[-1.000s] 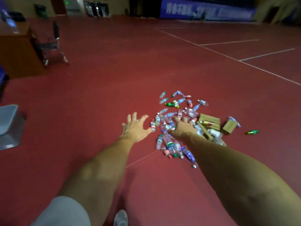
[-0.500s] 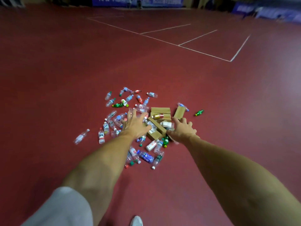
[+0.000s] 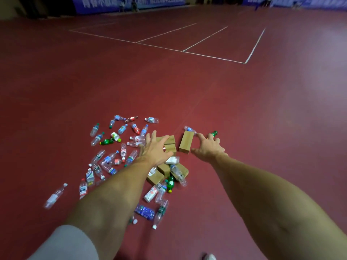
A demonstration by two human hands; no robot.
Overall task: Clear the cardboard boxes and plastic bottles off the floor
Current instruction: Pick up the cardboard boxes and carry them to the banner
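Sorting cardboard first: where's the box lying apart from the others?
Head view, right of centre: the lone box lies between the box pile and the right hand.

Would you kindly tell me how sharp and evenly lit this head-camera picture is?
Head view: dim light with a pale sheen on the floor at right; the cardboard box mid-frame is fairly sharp; the lone bottle at left and the far banner are smeared; wide-angle stretch enlarges both forearms at the bottom.

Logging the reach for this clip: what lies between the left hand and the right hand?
Head view: a lone cardboard box lies between the left hand and the right hand.
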